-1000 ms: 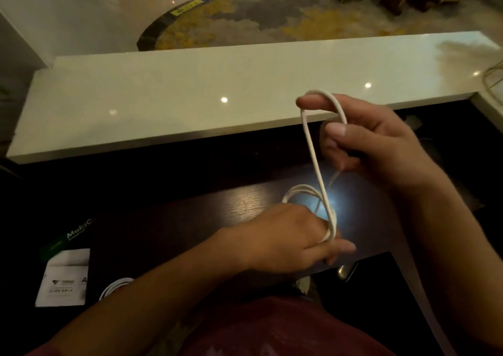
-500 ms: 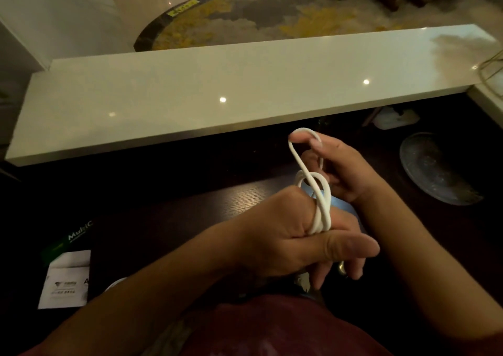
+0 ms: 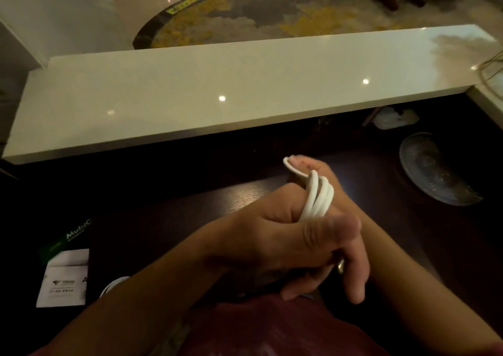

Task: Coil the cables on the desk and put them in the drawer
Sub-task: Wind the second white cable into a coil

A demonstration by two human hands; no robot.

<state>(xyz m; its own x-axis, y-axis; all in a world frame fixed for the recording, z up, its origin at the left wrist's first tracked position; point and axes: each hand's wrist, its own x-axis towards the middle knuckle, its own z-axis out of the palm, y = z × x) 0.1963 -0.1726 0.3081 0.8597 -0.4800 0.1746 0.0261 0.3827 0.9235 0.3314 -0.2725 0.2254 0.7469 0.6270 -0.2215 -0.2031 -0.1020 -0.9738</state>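
A long pale stone counter [image 3: 217,89] runs across the room above a dark wooden desk [image 3: 245,192], where a person's left hand [image 3: 272,241] holds a white cable [image 3: 318,198], wound in several loops, its thumb and fingers curled around the bundle above the desk. The right hand [image 3: 334,192], mostly hidden behind the left, hooks one fingertip into the last loop at the top; how its other fingers lie cannot be told. The coiling step looks nearly finished, and the next move probably calls for tucking the loose end and carrying the bundle to the drawer, which is not in sight.
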